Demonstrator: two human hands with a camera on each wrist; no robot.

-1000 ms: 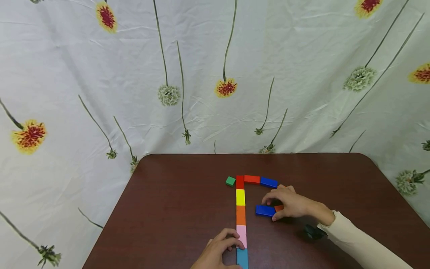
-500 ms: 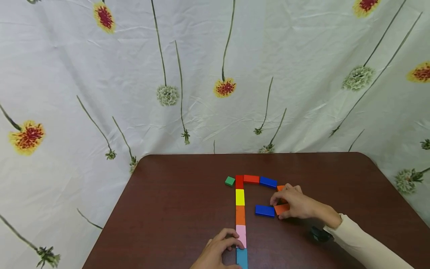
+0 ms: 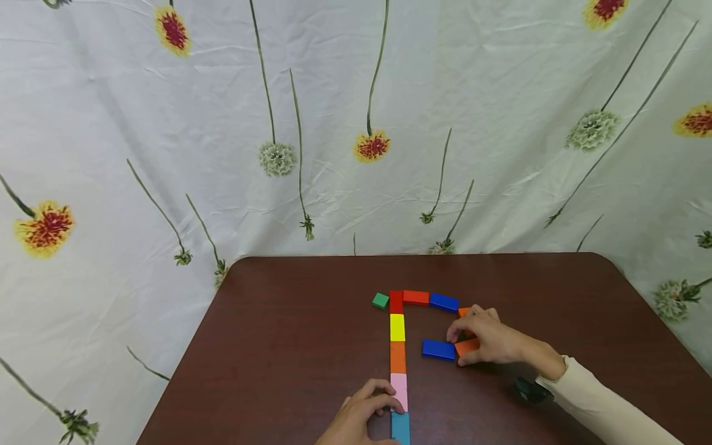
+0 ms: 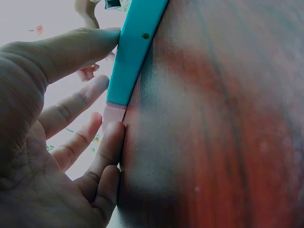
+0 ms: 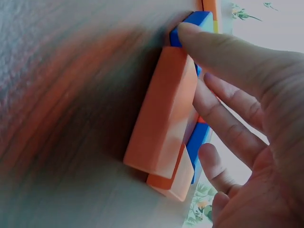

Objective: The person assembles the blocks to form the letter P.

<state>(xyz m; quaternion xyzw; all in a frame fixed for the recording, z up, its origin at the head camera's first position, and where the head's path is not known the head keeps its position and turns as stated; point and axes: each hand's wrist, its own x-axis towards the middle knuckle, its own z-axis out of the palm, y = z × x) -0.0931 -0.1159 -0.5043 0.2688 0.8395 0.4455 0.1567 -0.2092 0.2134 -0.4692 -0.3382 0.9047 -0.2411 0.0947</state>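
My right hand (image 3: 492, 339) pinches an orange block (image 5: 159, 111) lying flat, thumb on the near side and fingers on the far side. That block's end meets a blue block (image 3: 438, 350). Another orange block (image 5: 176, 179) lies just beyond, partly hidden by the hand in the head view. At the bottom, my left hand (image 3: 360, 415) rests beside the column of blocks with loosely bent fingers. Its thumb touches the teal block (image 4: 135, 52), and fingertips lie against the pink block (image 3: 399, 389). Above the pink block come orange (image 3: 397, 357), yellow (image 3: 397, 327) and red (image 3: 396, 302) blocks.
A red block (image 3: 416, 298) and a blue block (image 3: 444, 302) run right from the column's top. A small green block (image 3: 381, 301) sits at its left. The brown table (image 3: 289, 346) ends at a flower-print cloth (image 3: 334, 123).
Early on, my right hand shifted slightly right along the orange block, uncovering more of it and the orange block beyond. Since then it has barely moved. My left hand stays in place.
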